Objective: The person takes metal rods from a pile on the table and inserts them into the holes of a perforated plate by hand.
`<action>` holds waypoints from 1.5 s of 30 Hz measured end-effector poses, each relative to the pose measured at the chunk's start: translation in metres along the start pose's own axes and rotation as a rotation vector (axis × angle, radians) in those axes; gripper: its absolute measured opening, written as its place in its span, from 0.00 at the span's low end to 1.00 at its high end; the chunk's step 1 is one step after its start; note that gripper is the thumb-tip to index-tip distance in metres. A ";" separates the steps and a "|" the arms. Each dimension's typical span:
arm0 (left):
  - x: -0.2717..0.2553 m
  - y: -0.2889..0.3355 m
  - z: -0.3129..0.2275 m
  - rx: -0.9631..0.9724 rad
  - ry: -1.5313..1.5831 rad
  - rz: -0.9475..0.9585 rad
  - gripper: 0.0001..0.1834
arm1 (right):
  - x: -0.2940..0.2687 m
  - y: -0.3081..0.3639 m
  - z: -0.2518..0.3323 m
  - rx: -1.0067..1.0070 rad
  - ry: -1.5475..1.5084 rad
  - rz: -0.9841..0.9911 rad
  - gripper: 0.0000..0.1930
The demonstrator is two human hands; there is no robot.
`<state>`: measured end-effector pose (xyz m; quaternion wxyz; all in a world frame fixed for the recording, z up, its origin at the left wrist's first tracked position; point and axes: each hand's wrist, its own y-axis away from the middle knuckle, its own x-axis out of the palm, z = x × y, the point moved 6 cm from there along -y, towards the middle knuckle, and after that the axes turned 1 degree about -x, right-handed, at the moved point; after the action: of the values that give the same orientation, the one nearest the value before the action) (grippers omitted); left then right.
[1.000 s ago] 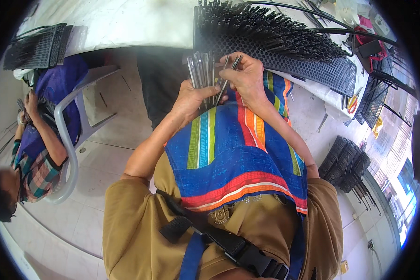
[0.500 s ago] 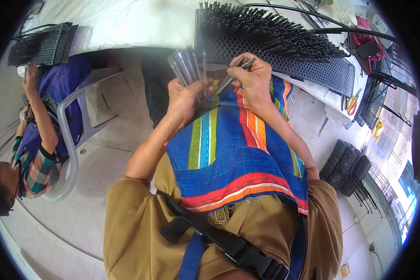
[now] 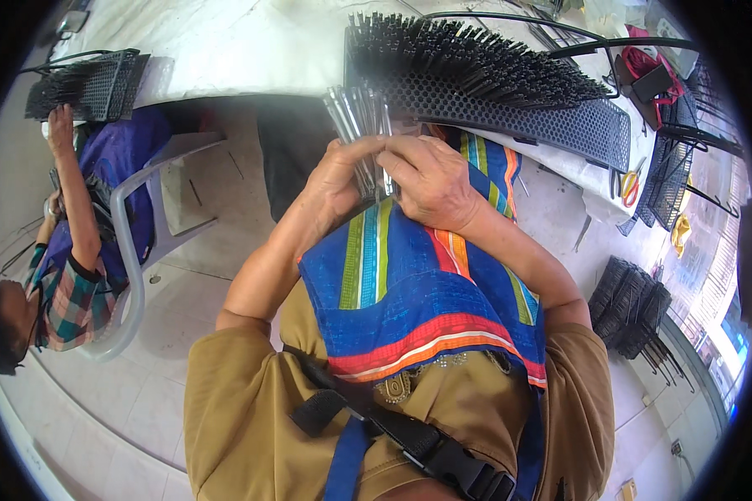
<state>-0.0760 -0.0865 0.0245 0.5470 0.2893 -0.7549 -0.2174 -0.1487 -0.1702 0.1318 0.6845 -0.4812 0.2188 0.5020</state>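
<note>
In front of my lap, my left hand (image 3: 339, 175) is closed around a bundle of slim, shiny grey rods (image 3: 355, 113). They stand up out of the fist in a loose fan, and their lower ends show below my fingers. My right hand (image 3: 430, 175) meets the left one, its fingers bent around the bundle's right side. Whether some rods sit in the right hand alone is hidden. Across my lap lies a blue cloth (image 3: 393, 317) with bright stripes, just below both hands.
On the white-covered table (image 3: 226, 50) ahead, a black mesh rack (image 3: 510, 104) is packed with several dark sticks (image 3: 468, 58). Orange-handled scissors (image 3: 630, 189) are at its right edge. At left, a co-worker (image 3: 71, 309) sits by a grey chair (image 3: 129, 242), reaching to another rack (image 3: 100, 88).
My right hand has come left and down with the rods it held, joining the bundle at my left hand. The co-worker's raised hand has shifted slightly up.
</note>
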 end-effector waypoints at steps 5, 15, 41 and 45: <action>-0.005 -0.003 -0.013 0.140 -0.188 -0.125 0.14 | 0.005 0.007 -0.003 -0.096 0.074 0.216 0.16; 0.010 0.020 0.019 -0.055 -0.354 0.148 0.18 | 0.025 -0.020 -0.045 0.368 -0.524 0.307 0.30; -0.014 0.006 0.007 -0.042 -0.263 -0.083 0.15 | 0.058 0.026 -0.089 1.178 -1.068 -0.057 0.04; -0.013 0.006 0.004 -0.049 -0.231 -0.084 0.14 | 0.057 0.025 -0.087 1.201 -1.108 -0.075 0.04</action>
<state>-0.0779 -0.0732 0.0184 0.4539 0.2802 -0.7944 -0.2904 -0.1324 -0.2185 0.0380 0.8508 0.2784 0.0643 0.4411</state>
